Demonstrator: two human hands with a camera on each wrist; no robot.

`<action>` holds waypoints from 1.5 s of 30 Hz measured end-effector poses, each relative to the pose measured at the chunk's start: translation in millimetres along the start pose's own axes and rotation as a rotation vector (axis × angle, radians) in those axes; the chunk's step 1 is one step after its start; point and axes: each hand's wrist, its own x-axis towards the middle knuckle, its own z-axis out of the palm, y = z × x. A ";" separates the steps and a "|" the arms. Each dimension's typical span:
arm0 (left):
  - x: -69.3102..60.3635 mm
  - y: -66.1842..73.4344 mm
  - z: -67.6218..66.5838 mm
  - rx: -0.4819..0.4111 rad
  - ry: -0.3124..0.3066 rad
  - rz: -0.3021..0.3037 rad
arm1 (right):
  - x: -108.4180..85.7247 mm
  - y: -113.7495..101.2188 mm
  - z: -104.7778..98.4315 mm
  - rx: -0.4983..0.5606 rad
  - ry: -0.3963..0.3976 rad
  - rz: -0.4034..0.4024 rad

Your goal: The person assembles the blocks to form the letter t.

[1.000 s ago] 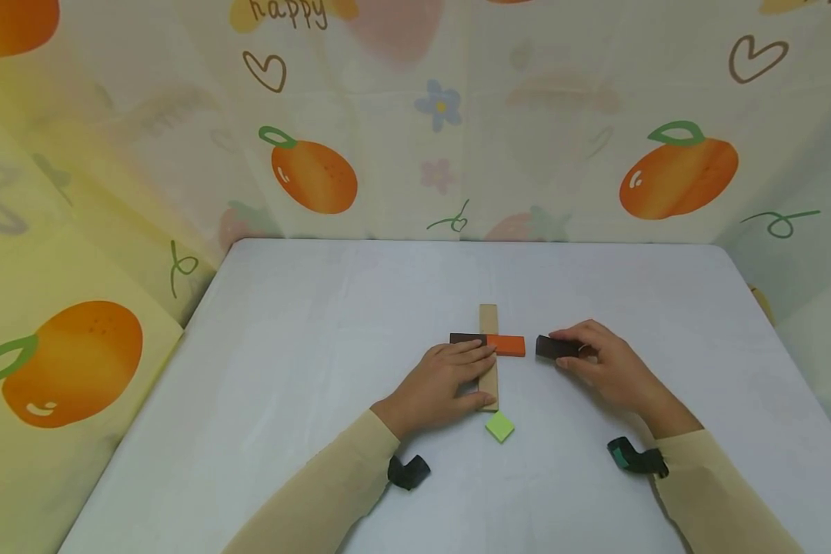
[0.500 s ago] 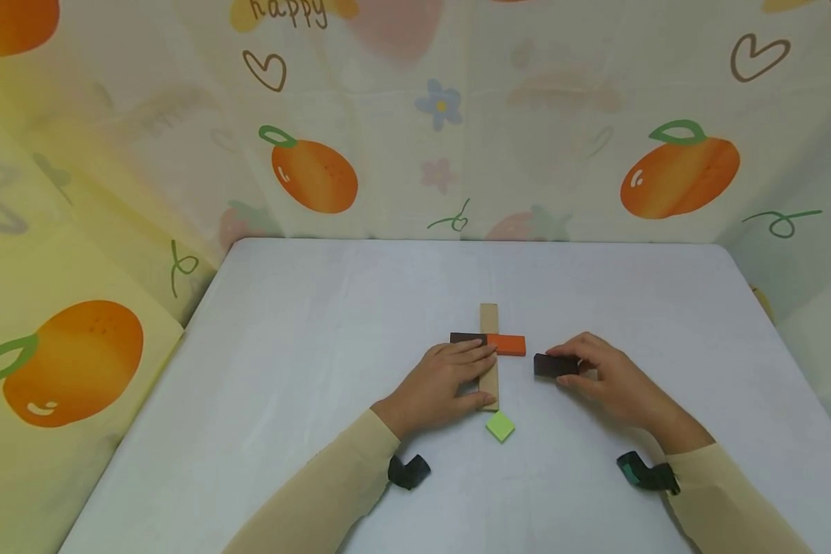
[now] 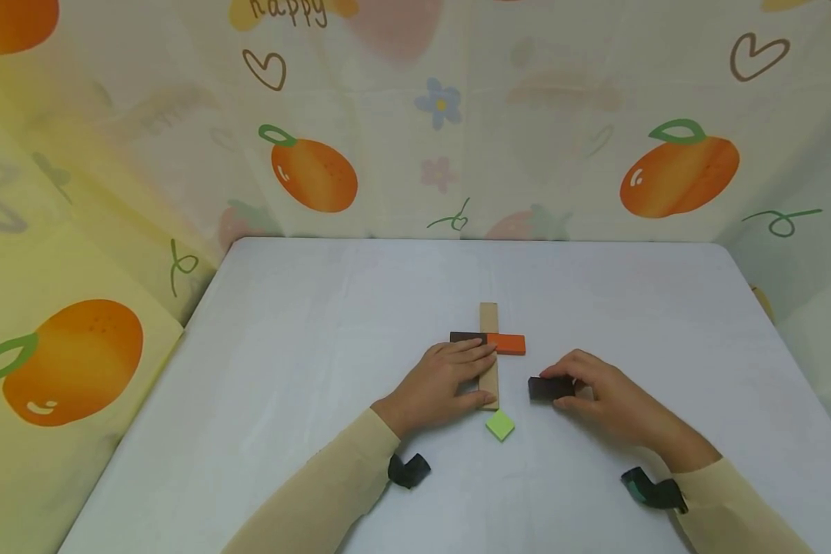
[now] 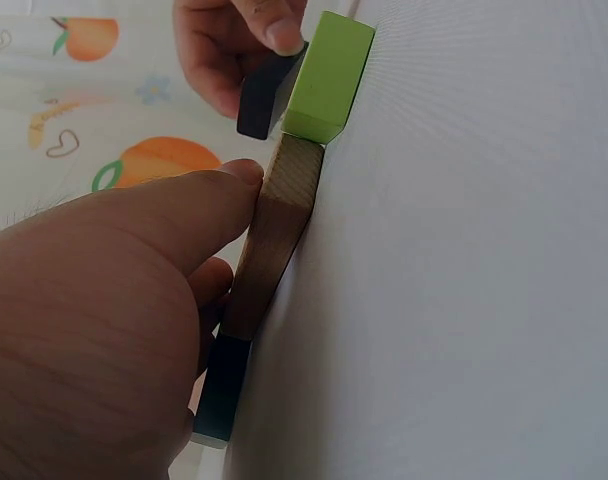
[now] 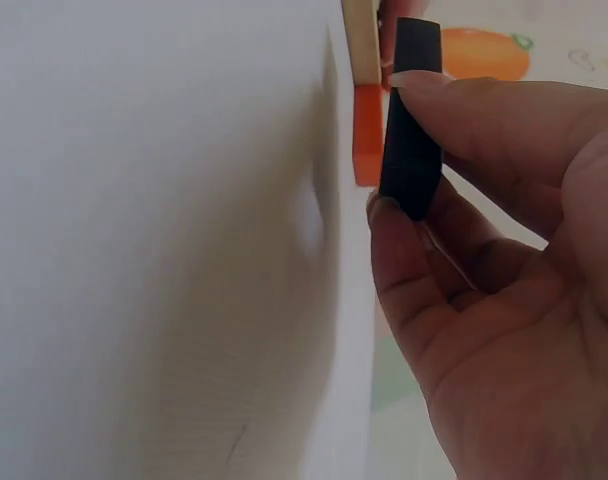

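Note:
My left hand rests with extended fingers over a cross of flat blocks, its thumb near the front end of the wooden block. To the left lies a black block, partly under the fingers; an orange block extends to the right. A small green block sits cornerwise at the wooden block's near end, touching it in the left wrist view. My right hand pinches another black block between thumb and fingers, right of the cross. In the right wrist view this black block appears held off the table.
The blocks lie on a white table with its far edge toward the back. Behind and left hangs a curtain printed with oranges. Each wrist wears a black band, the left band and the right band.
My right hand has moved toward me and slightly left relative to the cross, carrying the black block. The left hand and the other blocks have stayed put.

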 end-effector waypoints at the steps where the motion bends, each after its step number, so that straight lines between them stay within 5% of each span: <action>1: 0.0 0.1 -0.1 -0.001 0.000 0.000 | -0.7 -0.4 0.6 0.001 -0.008 -0.005; 14: 0.4 0.0 0.3 -0.013 0.002 -0.005 | -10.9 -10.8 9.5 -0.018 -0.135 -0.061; 45: -0.2 -0.1 0.8 -0.004 0.006 -0.010 | -9.7 -26.0 22.5 -0.016 -0.219 -0.043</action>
